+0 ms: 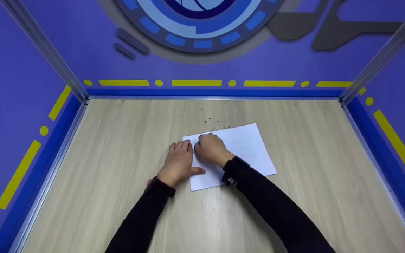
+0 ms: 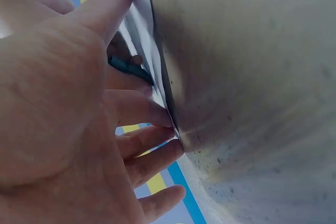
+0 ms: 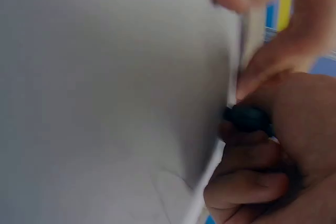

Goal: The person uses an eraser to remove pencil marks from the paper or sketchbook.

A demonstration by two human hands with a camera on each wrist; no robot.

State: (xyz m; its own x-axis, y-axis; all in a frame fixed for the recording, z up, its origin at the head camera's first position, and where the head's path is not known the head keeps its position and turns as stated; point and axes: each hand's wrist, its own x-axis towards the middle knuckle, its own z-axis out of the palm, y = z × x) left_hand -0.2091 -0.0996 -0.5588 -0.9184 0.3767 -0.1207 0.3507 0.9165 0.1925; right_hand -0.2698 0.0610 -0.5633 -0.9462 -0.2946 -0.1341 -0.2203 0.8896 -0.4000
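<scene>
A white sheet of paper [image 1: 251, 151] lies slightly turned on the table, with faint curved lines [image 3: 170, 182] on it in the right wrist view. At its left edge my left hand [image 1: 178, 161] rests with fingers stretched forward and thumb spread over the paper. My right hand [image 1: 211, 149], close beside it, has curled fingers over the sheet's upper left part. It grips a small dark teal object [image 3: 249, 118], also visible in the left wrist view as a dark teal piece [image 2: 130, 70]. The fingers cover most of it, so its kind is unclear.
Small dark crumbs [image 1: 209, 121] are scattered on the wooden table [image 1: 125, 140] beyond the paper's far edge. Purple and blue panels [image 1: 195, 75] with yellow marks enclose the back and both sides, set in metal framing [image 1: 216, 97].
</scene>
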